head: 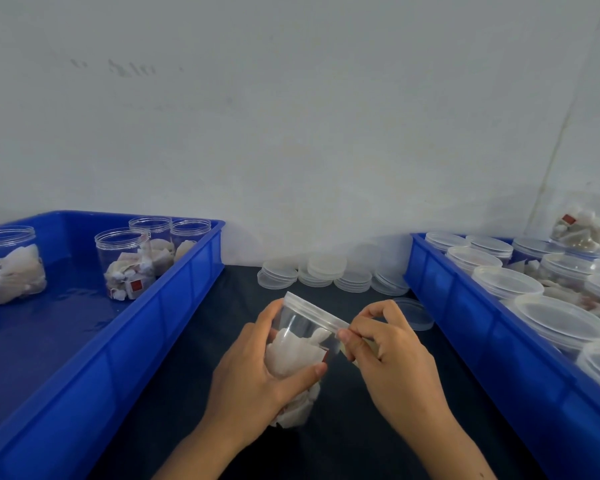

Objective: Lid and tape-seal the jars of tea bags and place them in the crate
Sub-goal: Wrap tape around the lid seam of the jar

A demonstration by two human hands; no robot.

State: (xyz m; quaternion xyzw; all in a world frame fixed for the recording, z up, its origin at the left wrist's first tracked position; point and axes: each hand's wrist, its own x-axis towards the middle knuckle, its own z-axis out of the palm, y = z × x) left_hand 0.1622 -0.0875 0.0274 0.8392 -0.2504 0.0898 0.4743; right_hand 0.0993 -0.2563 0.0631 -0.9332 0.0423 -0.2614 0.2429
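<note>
Tape (347, 345) risks wrinkling or missing the lid seam: the right hand (392, 344) pinches it at three o'clock of the jar (300, 344), tilted above the tabletop (left hand (257, 372) wrapped round), which may slip.

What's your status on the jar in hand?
Left hand grips lidded jar, tilted. Right hand pinches tape at lid seam. Lidded jars fill right crate; nothing blocking.
</note>
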